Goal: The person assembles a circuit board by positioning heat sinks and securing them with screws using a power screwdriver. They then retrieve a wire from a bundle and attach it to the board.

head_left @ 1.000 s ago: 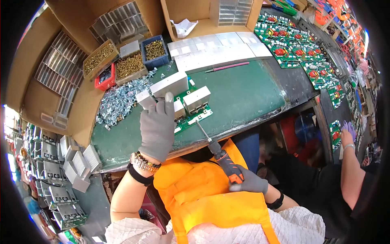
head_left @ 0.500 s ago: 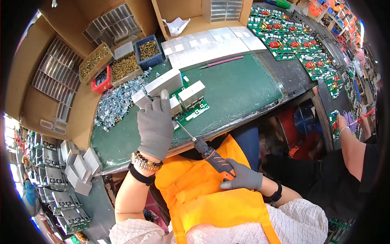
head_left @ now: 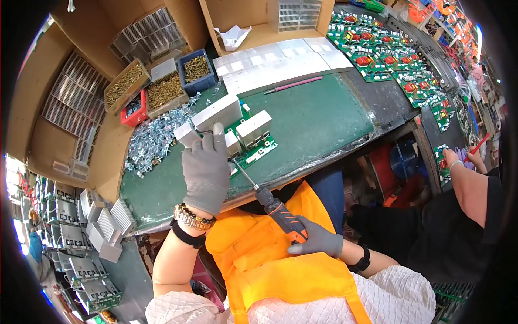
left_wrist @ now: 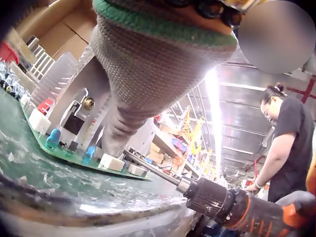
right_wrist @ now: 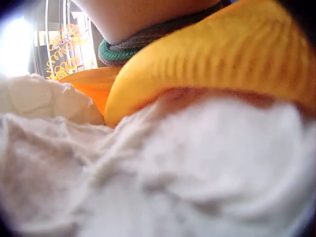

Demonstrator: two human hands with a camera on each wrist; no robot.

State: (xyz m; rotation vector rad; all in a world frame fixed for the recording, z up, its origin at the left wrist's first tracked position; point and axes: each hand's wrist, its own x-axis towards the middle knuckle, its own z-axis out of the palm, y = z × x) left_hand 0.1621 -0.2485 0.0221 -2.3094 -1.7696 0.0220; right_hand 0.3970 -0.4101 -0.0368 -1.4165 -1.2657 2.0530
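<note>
My gloved left hand [head_left: 206,173] rests over the near left side of a green circuit board [head_left: 267,148], its fingers curled at the silver heat sinks [head_left: 218,112] that stand on the board. In the left wrist view, a screw [left_wrist: 89,102] and a metal clip show against one heat sink, and a gloved fingertip reaches down to the board. My gloved right hand [head_left: 318,237] grips a black and orange power screwdriver [head_left: 280,216]. Its long bit [left_wrist: 153,169] points at the board's near edge, close by the left fingers. The right wrist view shows mostly cloth.
Loose metal clips [head_left: 156,137] lie piled left of the board, below bins of brass screws [head_left: 164,90]. Flat metal plates [head_left: 280,70] and a pink pen [head_left: 294,85] lie behind. Cardboard boxes [head_left: 102,156] stand at the back left. Another person [head_left: 431,227] works at the right.
The right hand has brought the screwdriver leftward, its bit going from the board's right part to beside the left fingers. The left hand stays at the heat sinks. The head view shifted slightly.
</note>
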